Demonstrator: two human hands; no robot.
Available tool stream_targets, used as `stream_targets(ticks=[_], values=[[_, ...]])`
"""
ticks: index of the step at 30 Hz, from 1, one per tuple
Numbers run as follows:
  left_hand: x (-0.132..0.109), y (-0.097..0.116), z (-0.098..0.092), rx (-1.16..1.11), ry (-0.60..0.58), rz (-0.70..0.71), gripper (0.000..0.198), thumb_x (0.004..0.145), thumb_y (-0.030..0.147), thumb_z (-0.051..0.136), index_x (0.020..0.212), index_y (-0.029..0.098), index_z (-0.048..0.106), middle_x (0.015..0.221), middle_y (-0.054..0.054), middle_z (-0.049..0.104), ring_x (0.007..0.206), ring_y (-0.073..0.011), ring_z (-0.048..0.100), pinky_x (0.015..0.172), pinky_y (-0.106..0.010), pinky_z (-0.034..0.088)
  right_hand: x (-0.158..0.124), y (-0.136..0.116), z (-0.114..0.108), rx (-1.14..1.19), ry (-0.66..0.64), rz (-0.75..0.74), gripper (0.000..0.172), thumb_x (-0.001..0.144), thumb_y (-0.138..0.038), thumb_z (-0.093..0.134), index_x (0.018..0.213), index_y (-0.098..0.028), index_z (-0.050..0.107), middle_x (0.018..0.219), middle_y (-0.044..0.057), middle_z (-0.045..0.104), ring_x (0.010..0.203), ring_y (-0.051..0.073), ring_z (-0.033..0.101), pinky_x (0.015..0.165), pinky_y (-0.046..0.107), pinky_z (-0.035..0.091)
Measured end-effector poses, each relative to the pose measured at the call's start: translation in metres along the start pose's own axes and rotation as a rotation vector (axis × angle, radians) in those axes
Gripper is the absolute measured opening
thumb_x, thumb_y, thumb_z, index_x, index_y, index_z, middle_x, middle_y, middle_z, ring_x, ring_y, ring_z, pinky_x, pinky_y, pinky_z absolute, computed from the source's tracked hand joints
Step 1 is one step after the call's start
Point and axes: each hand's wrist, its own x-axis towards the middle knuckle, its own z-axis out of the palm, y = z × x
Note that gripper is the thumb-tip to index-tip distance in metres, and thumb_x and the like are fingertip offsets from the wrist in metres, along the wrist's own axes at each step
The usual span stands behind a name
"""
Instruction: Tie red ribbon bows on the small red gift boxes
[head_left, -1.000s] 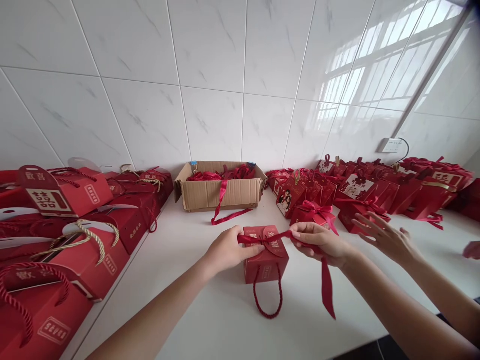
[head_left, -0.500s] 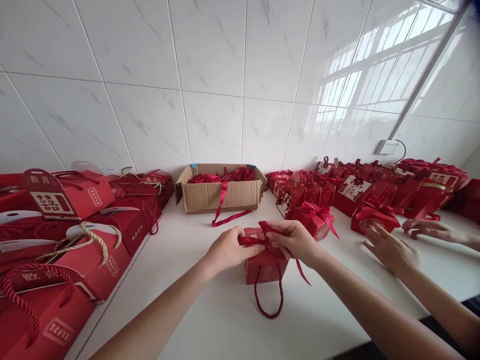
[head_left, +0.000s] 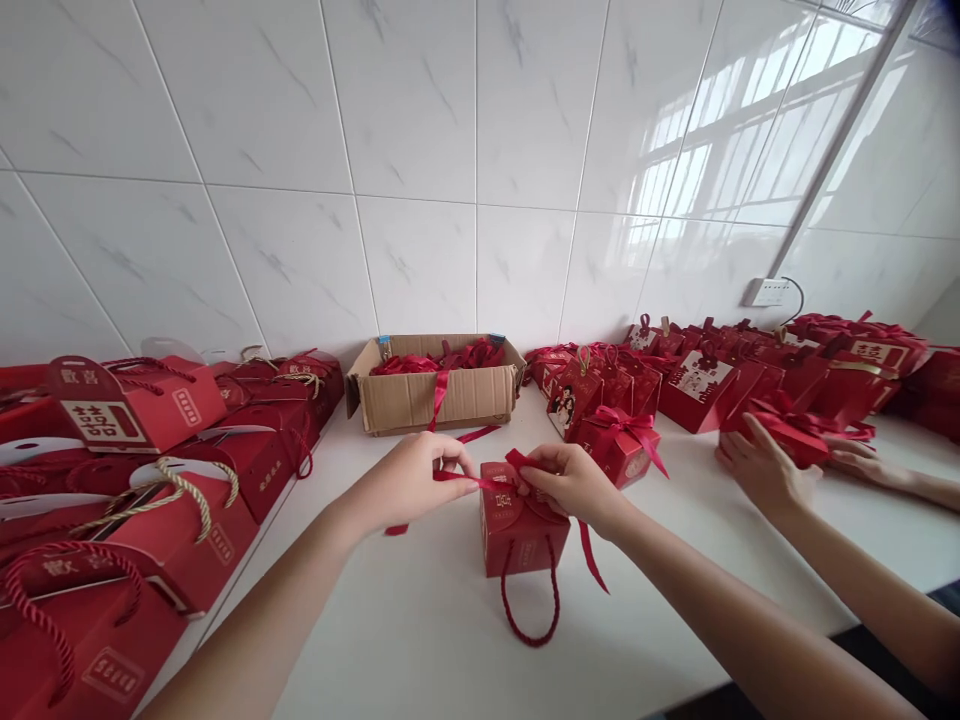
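Note:
In front of me a small red gift box (head_left: 523,540) stands on the white table, its dark red rope handle (head_left: 531,641) drooping over the near side. A red ribbon (head_left: 491,484) runs across its top. My left hand (head_left: 412,475), just left of the box, pinches one length of this ribbon and holds it taut. At the top right of the box, my right hand (head_left: 574,490) is closed on the ribbon by the lid, partly covering it. One loose ribbon end (head_left: 592,562) hangs down beside the box.
Behind is a cardboard box (head_left: 435,402) full of red ribbons. Red gift boxes with rope handles (head_left: 184,520) crowd the left. A ribbon-tied box (head_left: 619,445) and rows of red boxes (head_left: 701,392) stand right, where a co-worker's hands (head_left: 776,470) hold another red box (head_left: 791,435).
My left hand has moved left off the box, drawing the ribbon out with it. My right hand stays at the lid. The co-worker's hands now grip their bow-topped box, slightly turned.

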Motion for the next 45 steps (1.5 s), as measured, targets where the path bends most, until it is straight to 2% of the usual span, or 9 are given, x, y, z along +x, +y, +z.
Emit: stream_targets(ticks=[7,12,14,17,22,26,32,38,45], values=[[0.035,0.030,0.008,0.427,0.156,0.527,0.021,0.083,0.020,0.049,0.080,0.028,0.069,0.083,0.000,0.057,0.080,-0.0161,0.053,0.086,-0.037,0.034,-0.001,-0.006,-0.002,-0.306,-0.100,-0.295,0.015,0.074,-0.021,0.051,0.063,-0.017,0.060,0.058,-0.002,0.053,0.055,0.010,0.041,0.051,0.022,0.031],[0.048,0.022,0.036,0.382,0.591,0.395,0.011,0.083,0.027,0.053,0.083,0.019,0.060,0.089,-0.005,0.059,0.091,-0.0222,0.053,0.085,-0.041,0.034,-0.002,0.000,0.001,-0.147,-0.018,-0.204,0.034,0.082,-0.039,0.049,0.059,-0.015,0.055,0.055,-0.001,0.050,0.051,0.009,0.037,0.048,0.022,0.027],[0.041,0.014,0.042,0.185,0.517,0.304,0.016,0.084,0.033,0.052,0.081,0.018,0.056,0.080,-0.003,0.060,0.080,-0.0187,0.055,0.081,-0.037,0.039,-0.002,0.001,0.002,-0.078,-0.031,-0.182,0.035,0.082,-0.041,0.050,0.060,-0.014,0.056,0.056,-0.001,0.050,0.051,0.009,0.037,0.047,0.022,0.027],[0.028,0.002,0.047,-0.096,0.219,0.244,0.019,0.082,0.038,0.055,0.080,0.019,0.056,0.078,0.000,0.063,0.076,-0.0157,0.059,0.074,-0.029,0.045,-0.001,0.001,0.003,-0.029,-0.056,-0.162,0.038,0.082,-0.044,0.050,0.059,-0.015,0.056,0.049,-0.004,0.041,0.046,0.007,0.031,0.045,0.022,0.022],[0.024,-0.007,0.047,-0.183,0.193,0.229,0.015,0.084,0.032,0.052,0.077,0.020,0.057,0.079,0.001,0.063,0.078,-0.0149,0.059,0.072,-0.026,0.045,0.000,0.006,0.007,0.131,0.034,-0.141,0.022,0.078,-0.040,0.057,0.078,-0.018,0.053,0.058,-0.002,0.056,0.054,0.011,0.050,0.049,0.021,0.035],[0.026,-0.007,0.050,-0.230,0.096,0.234,0.011,0.083,0.029,0.053,0.078,0.020,0.052,0.080,0.002,0.059,0.076,-0.0132,0.057,0.069,-0.025,0.047,0.001,0.015,0.009,0.228,0.090,-0.159,0.032,0.076,-0.036,0.061,0.091,-0.024,0.035,0.061,-0.005,0.063,0.053,0.012,0.054,0.047,0.019,0.035],[0.029,-0.008,0.059,-0.277,0.133,0.251,0.010,0.077,0.024,0.059,0.077,0.020,0.050,0.075,0.003,0.056,0.070,-0.0115,0.054,0.065,-0.023,0.046,-0.006,0.010,0.007,-0.068,0.125,-0.255,0.011,0.081,-0.029,0.052,0.088,-0.021,0.054,0.074,0.001,0.067,0.057,0.012,0.056,0.050,0.022,0.041],[0.030,-0.011,0.062,-0.265,0.167,0.241,0.005,0.075,0.016,0.055,0.073,0.019,0.052,0.072,0.002,0.058,0.066,-0.0118,0.053,0.061,-0.023,0.046,-0.015,0.004,0.005,-0.398,0.162,-0.343,0.019,0.080,-0.025,0.057,0.092,-0.024,0.071,0.087,0.005,0.065,0.075,0.018,0.061,0.068,0.030,0.049],[0.033,-0.015,0.066,-0.178,0.270,0.316,0.011,0.075,0.012,0.053,0.067,0.019,0.055,0.072,0.000,0.066,0.067,-0.0137,0.059,0.061,-0.024,0.046,-0.009,0.009,-0.002,-0.239,0.170,-0.210,0.018,0.078,-0.033,0.062,0.075,-0.019,0.072,0.103,0.009,0.059,0.091,0.022,0.060,0.077,0.034,0.048]])
